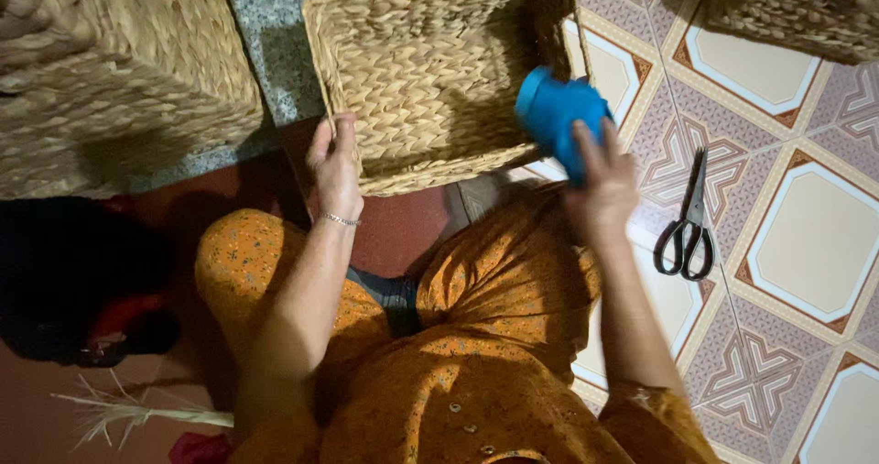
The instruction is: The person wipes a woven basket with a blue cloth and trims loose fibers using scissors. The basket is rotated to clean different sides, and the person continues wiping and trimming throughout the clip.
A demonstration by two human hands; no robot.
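The left hand (335,166) pinches the near-left rim of the woven basket (430,70), grip pressed on the weave. The right hand (600,185) clasps a blue cup-like object (557,116) at the basket's right edge. Judging by this, keep the rim steady; scissors (689,221) lie right of the basket.

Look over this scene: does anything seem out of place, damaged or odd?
Only loosely: scissors lie on the patterned tile floor, and stray pale fibres lie scattered near the knee. The woven basket looks intact.
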